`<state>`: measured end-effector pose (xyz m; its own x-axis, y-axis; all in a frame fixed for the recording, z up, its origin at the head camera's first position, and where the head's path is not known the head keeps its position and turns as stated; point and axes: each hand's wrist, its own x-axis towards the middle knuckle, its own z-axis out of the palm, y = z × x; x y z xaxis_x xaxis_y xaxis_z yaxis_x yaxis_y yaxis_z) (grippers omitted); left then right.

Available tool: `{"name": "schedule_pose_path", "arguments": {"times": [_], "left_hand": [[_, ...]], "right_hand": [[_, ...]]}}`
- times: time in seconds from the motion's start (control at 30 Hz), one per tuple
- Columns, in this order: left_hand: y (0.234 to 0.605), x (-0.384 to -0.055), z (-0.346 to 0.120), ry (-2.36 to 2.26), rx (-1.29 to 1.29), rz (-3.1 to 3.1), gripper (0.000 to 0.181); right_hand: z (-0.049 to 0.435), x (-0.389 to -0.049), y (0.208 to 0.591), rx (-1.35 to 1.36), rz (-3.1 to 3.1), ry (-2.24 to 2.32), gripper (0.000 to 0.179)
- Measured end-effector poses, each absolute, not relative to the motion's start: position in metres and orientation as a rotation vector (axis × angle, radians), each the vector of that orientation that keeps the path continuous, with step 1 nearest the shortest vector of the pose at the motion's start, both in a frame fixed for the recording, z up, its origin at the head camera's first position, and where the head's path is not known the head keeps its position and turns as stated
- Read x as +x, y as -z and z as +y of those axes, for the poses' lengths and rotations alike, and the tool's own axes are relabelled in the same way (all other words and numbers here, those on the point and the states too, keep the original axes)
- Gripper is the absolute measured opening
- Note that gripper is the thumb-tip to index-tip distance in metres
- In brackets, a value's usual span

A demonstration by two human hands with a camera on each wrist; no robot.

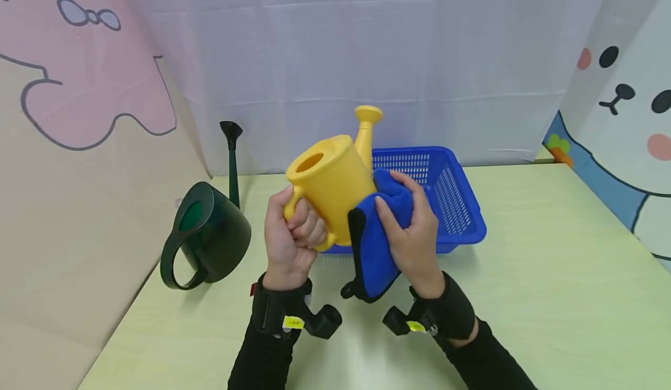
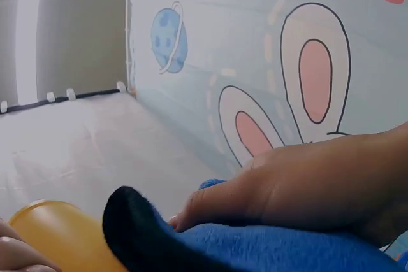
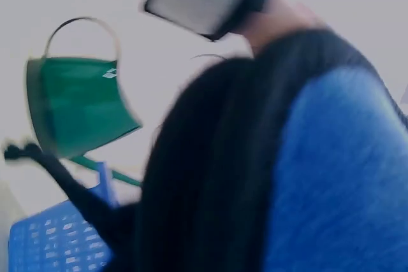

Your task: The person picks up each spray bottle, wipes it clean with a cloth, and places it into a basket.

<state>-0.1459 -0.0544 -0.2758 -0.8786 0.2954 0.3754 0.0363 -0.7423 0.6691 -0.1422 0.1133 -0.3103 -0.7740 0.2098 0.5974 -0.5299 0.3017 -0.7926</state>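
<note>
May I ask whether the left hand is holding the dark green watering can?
No, the left hand in the head view grips the yellow watering can instead.

Basket (image 1: 455, 204) on table (image 1: 545, 297), behind cloth (image 1: 378, 256)

Yellow wrist labels (image 1: 293, 322), nothing legible.

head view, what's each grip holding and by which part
Left grip: yellow watering can, by its handle. Right grip: black-edged blue cloth, by its upper part.
</note>
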Motion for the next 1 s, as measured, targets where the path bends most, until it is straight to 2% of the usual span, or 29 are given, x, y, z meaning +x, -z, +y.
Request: {"name": "schedule_pose_path", "arguments": {"times": [0.23, 0.43, 0.63, 1.0], "left_hand": [[0.275, -0.146, -0.054, -2.796, 0.669, 1.029, 0.049], [0.276, -0.149, -0.054, -2.798, 0.692, 1.014, 0.049], [0.276, -0.149, -0.054, -2.778, 0.695, 1.006, 0.049], [0.273, -0.146, -0.057, -2.698, 0.795, 0.960, 0.047]], "right_hand": [[0.087, -0.136, 0.322, 0.476, -1.801, -0.971, 0.053], [0.077, -0.137, 0.328, 0.523, -1.725, -0.734, 0.050], [0.088, -0.139, 0.324, 0.457, -1.805, -1.068, 0.055], [0.127, -0.148, 0.302, 0.291, -1.911, -1.860, 0.039]]}}
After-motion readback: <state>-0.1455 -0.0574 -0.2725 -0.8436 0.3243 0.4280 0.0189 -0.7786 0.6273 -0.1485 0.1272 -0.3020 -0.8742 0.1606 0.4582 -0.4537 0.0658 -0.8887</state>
